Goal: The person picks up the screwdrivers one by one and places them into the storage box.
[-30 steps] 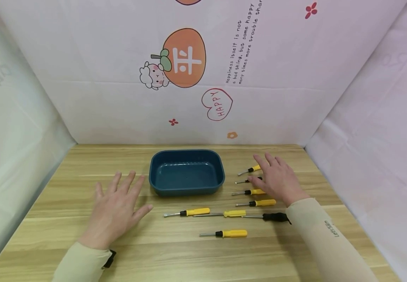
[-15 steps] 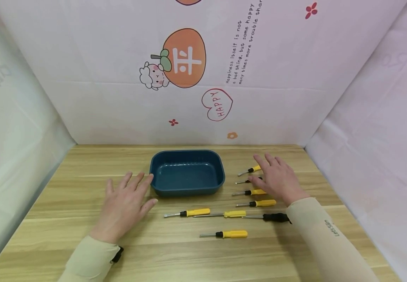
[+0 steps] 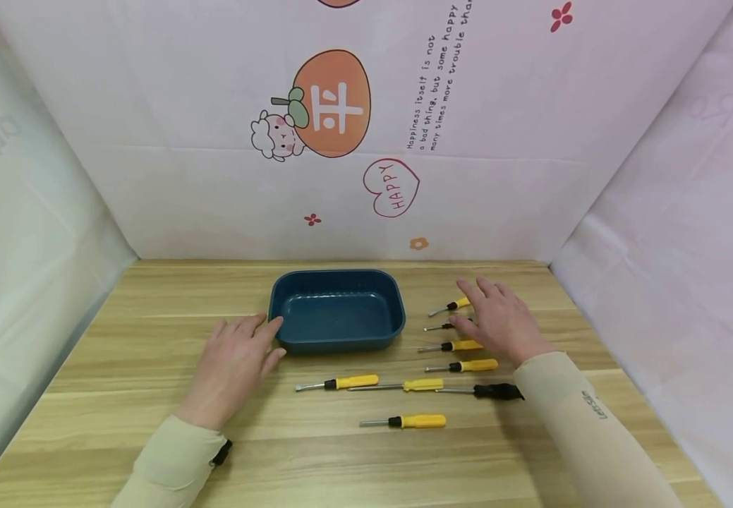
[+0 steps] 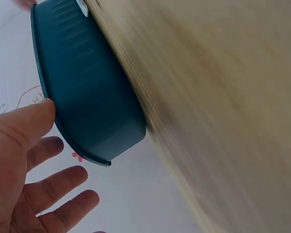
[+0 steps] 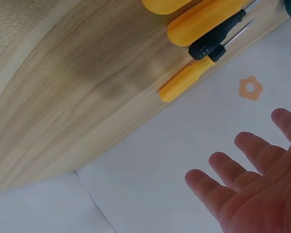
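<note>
A dark blue rectangular plastic box (image 3: 337,344) stands on the table. My left hand (image 3: 231,363) is at its left end, with the index fingertip over the rim and the thumb near the front corner. In the left wrist view the thumb (image 4: 31,119) overlaps the box rim, while the other fingers spread loosely. My right hand (image 3: 504,321) hovers over the screwdrivers at right, fingers extended and holding nothing. Below it lie a small black-handled screwdriver (image 3: 447,326), partly hidden, and a yellow-handled screwdriver (image 3: 461,303). Two more yellow screwdrivers, one here (image 3: 475,365), lie just nearer.
In front of the box lies a row: a yellow and black screwdriver (image 3: 356,382), an all-yellow-handled one (image 3: 423,385) and a larger black-handled one (image 3: 496,391). Another yellow screwdriver (image 3: 422,421) lies closer to me. White printed cloth (image 3: 214,204) walls in the table's back and sides.
My left hand has moved right and inward, from beside the box to its left rim, its fingers drawing closer together. The right hand and screwdrivers stay nearly where they were.
</note>
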Tool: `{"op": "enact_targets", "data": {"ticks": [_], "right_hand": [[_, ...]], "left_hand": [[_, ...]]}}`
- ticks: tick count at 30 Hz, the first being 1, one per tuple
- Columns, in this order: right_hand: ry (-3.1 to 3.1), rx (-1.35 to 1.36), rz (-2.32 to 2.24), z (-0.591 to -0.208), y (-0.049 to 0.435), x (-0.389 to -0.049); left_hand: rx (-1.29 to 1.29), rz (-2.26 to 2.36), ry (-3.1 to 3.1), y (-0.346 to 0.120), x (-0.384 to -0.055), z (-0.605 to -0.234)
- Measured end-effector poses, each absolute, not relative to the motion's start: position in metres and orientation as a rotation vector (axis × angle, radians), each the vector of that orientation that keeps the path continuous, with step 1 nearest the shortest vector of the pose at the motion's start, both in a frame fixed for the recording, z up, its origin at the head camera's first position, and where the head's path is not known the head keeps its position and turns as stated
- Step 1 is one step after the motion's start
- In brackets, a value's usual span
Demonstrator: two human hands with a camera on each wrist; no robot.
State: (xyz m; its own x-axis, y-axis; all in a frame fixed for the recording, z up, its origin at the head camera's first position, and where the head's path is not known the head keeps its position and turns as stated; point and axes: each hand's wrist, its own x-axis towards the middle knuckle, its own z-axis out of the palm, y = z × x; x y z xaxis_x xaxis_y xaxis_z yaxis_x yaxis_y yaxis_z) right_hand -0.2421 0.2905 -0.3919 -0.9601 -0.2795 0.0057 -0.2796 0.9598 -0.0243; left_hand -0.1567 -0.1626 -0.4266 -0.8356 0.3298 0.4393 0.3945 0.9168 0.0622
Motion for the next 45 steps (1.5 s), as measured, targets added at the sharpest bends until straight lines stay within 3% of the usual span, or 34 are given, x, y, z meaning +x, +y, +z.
{"op": "enact_targets", "data": {"ticks": [45], "right_hand": [[-3.163, 0.429, 0.002, -0.404, 0.299, -0.261]], "left_hand": [[-0.615, -0.363, -2.58, -0.16, -0.172, -0.432]]}}
